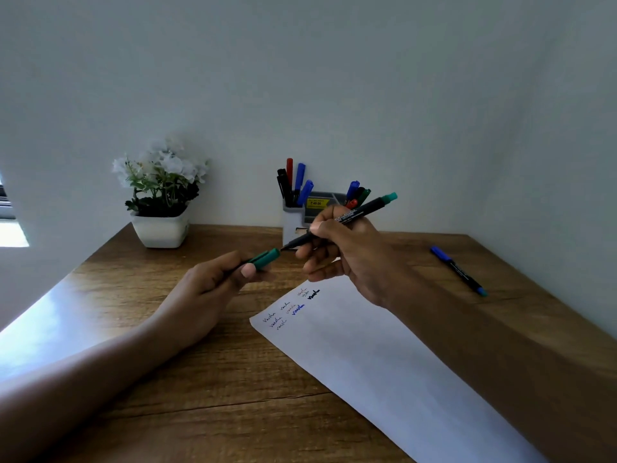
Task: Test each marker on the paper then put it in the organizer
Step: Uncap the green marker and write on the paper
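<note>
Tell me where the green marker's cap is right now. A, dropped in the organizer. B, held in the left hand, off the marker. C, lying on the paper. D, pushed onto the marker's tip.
B: the green cap is pinched in the left hand, apart from the bare tip of the green marker that the right hand holds above the paper.

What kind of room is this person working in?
Probably a home or office desk in a corner: a wooden desk against plain walls, a grey organizer of markers, and a potted white flower plant.
</note>
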Tool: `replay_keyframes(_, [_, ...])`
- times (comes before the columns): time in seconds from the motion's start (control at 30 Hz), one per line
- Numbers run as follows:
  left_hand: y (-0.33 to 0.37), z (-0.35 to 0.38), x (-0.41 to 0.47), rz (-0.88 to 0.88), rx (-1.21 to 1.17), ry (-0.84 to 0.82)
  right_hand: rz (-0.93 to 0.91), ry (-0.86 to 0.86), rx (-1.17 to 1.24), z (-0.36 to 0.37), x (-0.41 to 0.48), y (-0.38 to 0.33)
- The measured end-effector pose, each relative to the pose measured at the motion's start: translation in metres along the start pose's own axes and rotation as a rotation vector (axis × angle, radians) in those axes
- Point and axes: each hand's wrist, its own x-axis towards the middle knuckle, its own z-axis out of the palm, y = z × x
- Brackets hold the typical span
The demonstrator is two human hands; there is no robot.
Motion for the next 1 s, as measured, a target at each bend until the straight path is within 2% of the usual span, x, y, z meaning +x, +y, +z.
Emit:
replay_keyframes(0.27, [0.005,0.003,-0.004,0.086,0.002,-0.058,-0.093,-0.088,-0.280,0.010,-0.004,0.012])
replay_keyframes(0.7, [0.003,0.005,-0.009,0.214,0.006,0.031,-0.182,-0.054,-0.231,0.020,-0.009,0.015])
replay_keyframes(0.9, [0.007,0.005,0.000,0.067,0.114,0.013,-0.154,-0.005,-0.220,0.015,-0.006,0.007])
replay_keyframes(1.0, [-0.001,0.003,0.005,-0.051,0.075,-0.056,-0.226,0.090,-0.019,-0.006,0.003,-0.016])
